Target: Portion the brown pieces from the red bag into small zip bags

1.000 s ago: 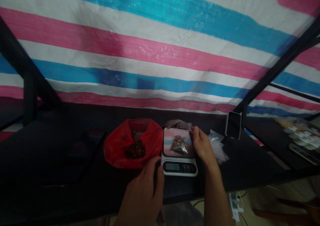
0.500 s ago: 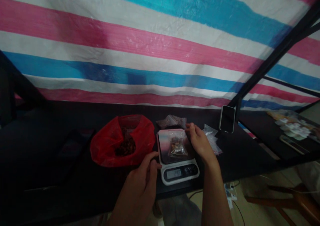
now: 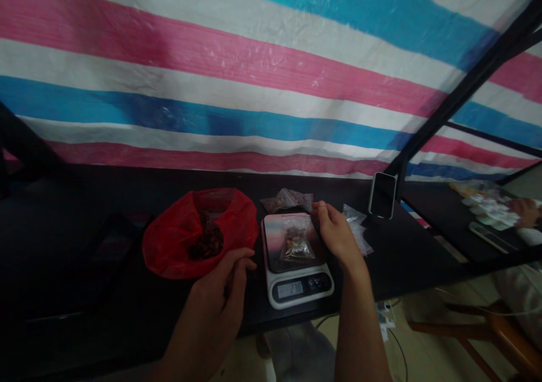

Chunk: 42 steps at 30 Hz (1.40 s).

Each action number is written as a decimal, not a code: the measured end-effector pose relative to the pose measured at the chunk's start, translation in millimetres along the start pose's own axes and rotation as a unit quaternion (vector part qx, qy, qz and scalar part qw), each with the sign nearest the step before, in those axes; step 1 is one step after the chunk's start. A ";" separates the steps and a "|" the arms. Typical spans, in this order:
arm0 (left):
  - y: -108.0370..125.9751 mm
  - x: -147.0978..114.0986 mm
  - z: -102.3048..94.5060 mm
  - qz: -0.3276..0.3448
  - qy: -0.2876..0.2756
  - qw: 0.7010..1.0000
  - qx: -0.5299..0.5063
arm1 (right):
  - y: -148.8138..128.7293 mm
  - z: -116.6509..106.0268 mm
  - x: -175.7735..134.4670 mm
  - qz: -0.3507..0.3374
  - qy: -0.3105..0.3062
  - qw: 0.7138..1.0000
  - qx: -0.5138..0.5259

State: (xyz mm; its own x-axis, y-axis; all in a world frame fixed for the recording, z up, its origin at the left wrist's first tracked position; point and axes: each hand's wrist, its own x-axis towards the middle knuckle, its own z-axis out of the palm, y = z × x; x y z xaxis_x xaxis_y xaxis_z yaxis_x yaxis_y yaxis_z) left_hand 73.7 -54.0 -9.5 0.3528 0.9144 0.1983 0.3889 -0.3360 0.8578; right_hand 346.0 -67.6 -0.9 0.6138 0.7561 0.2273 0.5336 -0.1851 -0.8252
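Note:
A small clear zip bag (image 3: 297, 244) of brownish pieces lies on the plate of a white digital scale (image 3: 300, 290). The lit display shows digits, apparently 238. To its left sits an open red plastic bag (image 3: 163, 246) with dark brown pieces (image 3: 207, 243) inside. My left hand (image 3: 220, 297) hovers at the red bag's right side, apart from the scale, fingers loosely bent and holding nothing visible. By the scale's upper right corner is my right hand (image 3: 336, 232), fingers extended and empty; whether it touches the scale I cannot tell. A filled zip bag (image 3: 288, 200) lies behind the scale.
Flat clear bags (image 3: 358, 229) lie right of my right hand. A phone (image 3: 383, 196) leans upright near a black frame post (image 3: 401, 173). Striped sheeting (image 3: 254, 100) hangs behind the black table (image 3: 406, 258). Another person's hand (image 3: 525, 210) shows at far right, near white items.
My left hand has moved left, away from the scale's edge toward the red bag. My right hand stays by the scale's corner. The other person's hand has come into view.

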 end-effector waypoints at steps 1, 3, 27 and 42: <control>-0.8 0.0 -1.1 0.002 0.003 1.000 0.002 | -0.7 -0.9 0.1 -0.001 0.001 1.000 -0.001; -2.1 0.4 -3.3 0.010 0.011 1.000 0.005 | -2.7 -2.4 0.2 -0.004 0.006 1.000 -0.003; -1.9 3.1 -10.3 0.062 0.048 0.997 0.019 | -1.6 -0.9 2.1 0.024 0.003 0.999 -0.040; -12.6 4.7 -14.8 0.055 0.050 0.997 0.012 | -47.9 20.5 49.4 0.028 -0.183 0.978 -0.092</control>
State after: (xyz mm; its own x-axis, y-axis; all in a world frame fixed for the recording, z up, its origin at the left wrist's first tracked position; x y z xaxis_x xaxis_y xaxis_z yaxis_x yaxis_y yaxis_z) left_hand 57.8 -42.1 -12.4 0.3092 0.8892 0.3373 0.3739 -0.4398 0.8166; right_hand 338.8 -8.5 39.3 0.4138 0.9093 -0.0446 0.6209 -0.3177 -0.7166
